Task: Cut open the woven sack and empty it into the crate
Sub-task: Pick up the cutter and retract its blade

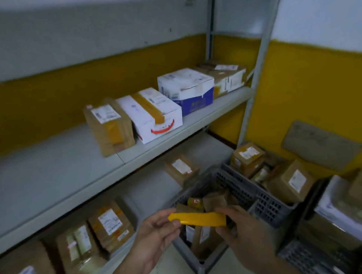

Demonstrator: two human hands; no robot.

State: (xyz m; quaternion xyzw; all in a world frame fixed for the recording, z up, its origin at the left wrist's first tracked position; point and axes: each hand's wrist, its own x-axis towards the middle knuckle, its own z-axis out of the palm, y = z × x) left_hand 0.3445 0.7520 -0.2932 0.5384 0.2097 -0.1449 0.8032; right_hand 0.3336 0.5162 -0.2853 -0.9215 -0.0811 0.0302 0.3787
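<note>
Both hands hold a yellow utility knife [197, 219] level above a grey slotted crate [260, 202]. My left hand [157, 235] pinches its left end between thumb and fingers. My right hand [241, 231] grips its right end. No blade shows. The crate stands on the floor and holds several brown parcels [213, 200]. No woven sack is in view.
A grey metal shelf unit [175, 135] carries white and brown labelled boxes [151, 115]; more taped parcels [109, 227] sit on the lower shelf. Further crates with boxes [292, 181] stand at the right by the yellow wall. A shelf post [256, 79] rises behind the crate.
</note>
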